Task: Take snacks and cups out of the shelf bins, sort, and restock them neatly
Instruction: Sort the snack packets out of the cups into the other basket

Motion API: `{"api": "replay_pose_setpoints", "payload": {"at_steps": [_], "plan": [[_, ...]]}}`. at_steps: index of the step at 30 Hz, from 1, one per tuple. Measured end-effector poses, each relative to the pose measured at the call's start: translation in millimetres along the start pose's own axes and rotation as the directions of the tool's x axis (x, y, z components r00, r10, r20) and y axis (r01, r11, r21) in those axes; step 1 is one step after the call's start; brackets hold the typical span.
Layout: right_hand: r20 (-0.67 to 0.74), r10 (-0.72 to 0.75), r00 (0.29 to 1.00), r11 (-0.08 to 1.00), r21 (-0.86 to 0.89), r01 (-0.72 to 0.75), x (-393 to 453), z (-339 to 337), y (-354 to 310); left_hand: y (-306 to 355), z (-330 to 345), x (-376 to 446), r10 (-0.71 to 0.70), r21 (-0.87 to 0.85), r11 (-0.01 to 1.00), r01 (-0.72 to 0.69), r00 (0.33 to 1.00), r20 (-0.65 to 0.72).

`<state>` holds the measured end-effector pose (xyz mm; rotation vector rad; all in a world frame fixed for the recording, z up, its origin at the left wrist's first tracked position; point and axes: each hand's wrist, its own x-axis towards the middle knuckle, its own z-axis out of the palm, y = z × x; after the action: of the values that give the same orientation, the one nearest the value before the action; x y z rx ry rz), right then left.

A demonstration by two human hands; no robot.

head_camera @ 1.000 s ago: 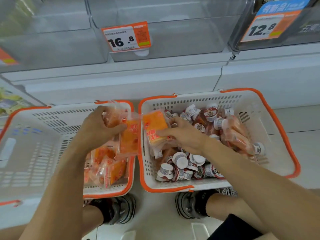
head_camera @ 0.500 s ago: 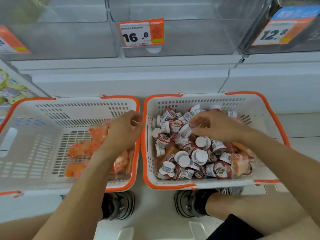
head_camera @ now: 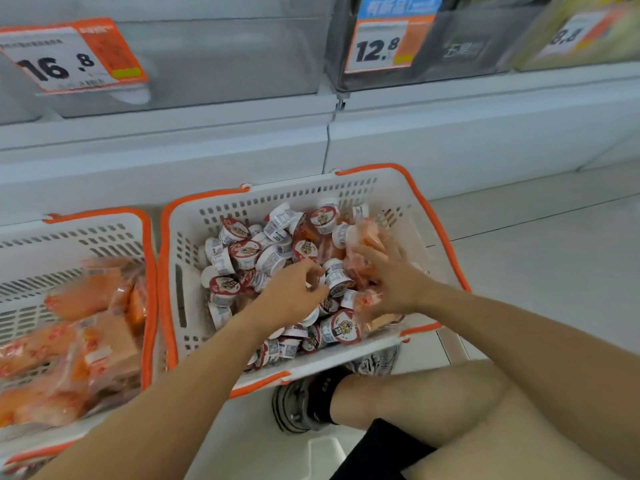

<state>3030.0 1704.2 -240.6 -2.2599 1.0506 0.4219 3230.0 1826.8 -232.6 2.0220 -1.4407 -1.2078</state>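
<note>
Two white baskets with orange rims stand on the floor. The right basket (head_camera: pixel 187 233) holds a heap of small lidded cups (head_camera: pixel 244 251), with orange snack packets (head_camera: pixel 369 237) mixed in on its right side. The left basket (head_camera: pixel 149 271) holds only orange snack packets (head_camera: pixel 86 341). Both hands are inside the right basket. My left hand (head_camera: pixel 294 294) sits among the cups with its fingers curled; whether it holds one is unclear. My right hand (head_camera: pixel 393 278) closes its fingers round an orange packet at the basket's right side.
Clear shelf bins (head_camera: pixel 225 57) run along the top with price tags 16.8 (head_camera: pixel 69 60) and 12.8 (head_camera: pixel 377 46). A white shelf base sits behind the baskets. My shoe (head_camera: pixel 294 403) and bent knee (head_camera: pixel 433 393) are just in front of the right basket.
My left hand has left the left basket, where it dropped its packets, and crossed into the right one. My right hand moved from the cups to the packets on the right. The view swung right.
</note>
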Motion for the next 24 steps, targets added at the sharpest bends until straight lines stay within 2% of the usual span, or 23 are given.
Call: {"api": "replay_pose_setpoints", "payload": {"at_steps": [3,6,8,12,16,20,22,24], "plan": [[0.072,-0.011,0.997,0.998,0.057,0.007,-2,-6,10,10,16,16,-0.073,-0.047,0.996,0.078,0.991,0.115],[0.039,-0.001,0.999,0.986,0.165,-0.005,0,-18,23,25,42,24,-0.075,-0.059,0.994,0.09,0.972,0.221],[0.086,0.025,0.996,0.977,0.21,-0.042,3,-24,31,31,60,26,-0.058,-0.05,0.996,0.067,0.984,0.168],[0.177,0.073,0.981,0.989,0.111,-0.094,11,-29,45,31,78,28,-0.061,-0.105,0.993,0.059,0.998,-0.009],[0.033,0.082,0.996,0.961,0.261,-0.088,25,-50,48,27,60,21,-0.128,-0.258,0.96,0.106,0.989,-0.069],[-0.195,0.083,0.977,0.976,0.212,-0.041,52,-61,46,14,24,15,-0.175,-0.502,0.86,0.089,0.976,-0.126],[-0.161,0.108,0.981,0.979,0.189,-0.077,67,-60,50,7,13,14,-0.212,-0.577,0.809,0.11,0.971,-0.112],[-0.061,0.161,0.985,0.977,0.154,-0.15,81,-52,56,2,9,12,-0.218,-0.601,0.791,0.115,0.971,-0.101]]}}
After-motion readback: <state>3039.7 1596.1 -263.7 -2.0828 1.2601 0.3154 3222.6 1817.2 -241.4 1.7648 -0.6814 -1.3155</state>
